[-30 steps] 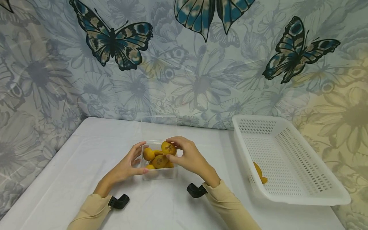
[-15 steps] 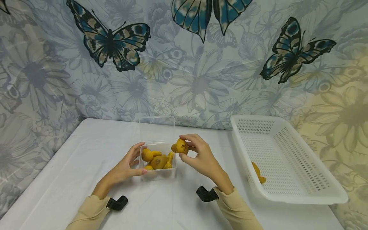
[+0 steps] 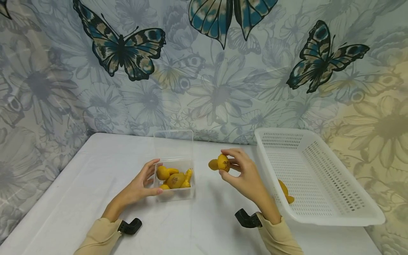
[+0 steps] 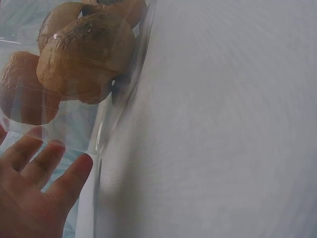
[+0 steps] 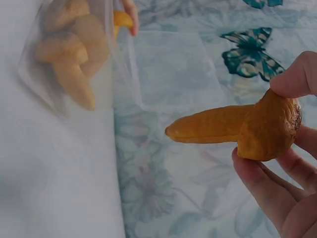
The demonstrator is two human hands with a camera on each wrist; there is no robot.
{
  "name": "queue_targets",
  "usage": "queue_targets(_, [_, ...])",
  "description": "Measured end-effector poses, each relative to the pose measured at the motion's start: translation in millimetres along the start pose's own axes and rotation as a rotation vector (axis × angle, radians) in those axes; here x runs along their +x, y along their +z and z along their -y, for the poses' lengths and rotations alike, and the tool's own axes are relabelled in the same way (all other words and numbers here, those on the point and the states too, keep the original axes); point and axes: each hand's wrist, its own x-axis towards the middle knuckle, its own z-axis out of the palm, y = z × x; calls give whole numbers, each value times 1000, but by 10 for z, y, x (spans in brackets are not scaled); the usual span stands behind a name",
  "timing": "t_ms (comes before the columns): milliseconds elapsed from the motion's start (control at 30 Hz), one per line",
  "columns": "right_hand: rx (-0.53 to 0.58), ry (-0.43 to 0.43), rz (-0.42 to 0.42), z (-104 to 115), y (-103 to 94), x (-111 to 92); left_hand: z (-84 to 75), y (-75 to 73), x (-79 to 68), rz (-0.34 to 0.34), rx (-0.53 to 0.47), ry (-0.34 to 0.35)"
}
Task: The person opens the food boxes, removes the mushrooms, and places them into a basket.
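A: Head view: what is obscured?

B: In the white basket (image 3: 313, 191), a side wall partly hides the mushroom (image 3: 289, 199); the top edge crops the central butterfly (image 3: 223, 17).

A: Wrist views?

B: Picture edges crop the left hand (image 4: 34, 196), clear box (image 4: 74, 121) and right hand (image 5: 293, 206).

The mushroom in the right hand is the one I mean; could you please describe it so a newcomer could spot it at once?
On the white-covered table, look between the clear box and white basket for the right hand. It grips the yellow-brown mushroom by its cap, stem towards the box; this one alone is outside both containers.
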Motion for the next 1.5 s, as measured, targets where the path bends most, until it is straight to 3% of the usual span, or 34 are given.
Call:
queue_targets(333, [-90,-52,-94,-25,-362,-128,5,7,-3,5,3,3])
queue_targets(667, [-157,27,-159,-111,-745,-325,3,4,4,4,-1,1])
queue_targets(1200, [-213,50,-244,-373,-1195,-668,14,-7,1,10,-12,-10])
queue_targets(1500, [-280,91,-185,-551,-1371,-901,13,-19,4,10,-8,-13])
